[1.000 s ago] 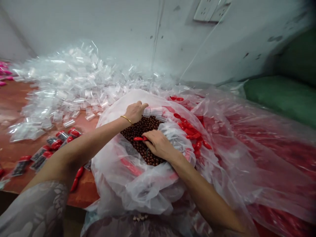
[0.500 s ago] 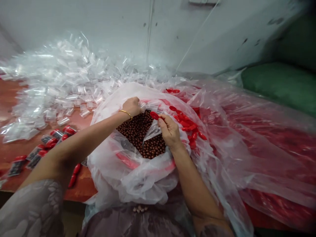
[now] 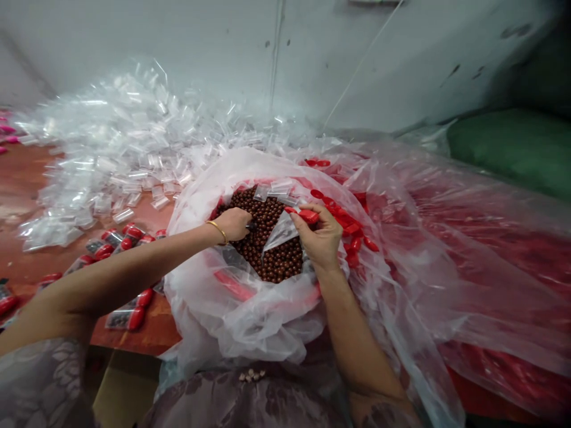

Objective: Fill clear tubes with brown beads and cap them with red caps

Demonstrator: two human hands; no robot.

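A tub lined with a translucent plastic bag point(image 3: 200, 297) holds many round, shiny brown balls point(image 3: 279, 264). My left hand point(image 3: 235, 224), with a gold bangle at the wrist, is closed over the left part of the balls. Something small and dark shows at its fingertips, too small to name. My right hand point(image 3: 322, 238) pinches a red plastic cap point(image 3: 308, 215) above the right side of the tub. Beneath that hand, a clear plastic scoop-like piece point(image 3: 282, 233) stands among the balls. Clear tubes point(image 3: 280, 189) lie at the tub's back edge.
A large heap of clear plastic tubes point(image 3: 129, 119) covers the back left of the red table point(image 3: 27, 208). Filled tubes with red caps point(image 3: 129, 315) lie at the left. Loose red caps point(image 3: 352, 229) rest right of the tub, beside a big plastic bag of red pieces point(image 3: 491, 249).
My left hand has come from the tub's back edge toward me and slightly left, over the balls. My right hand has shifted slightly right, and the red cap has turned in its fingers.
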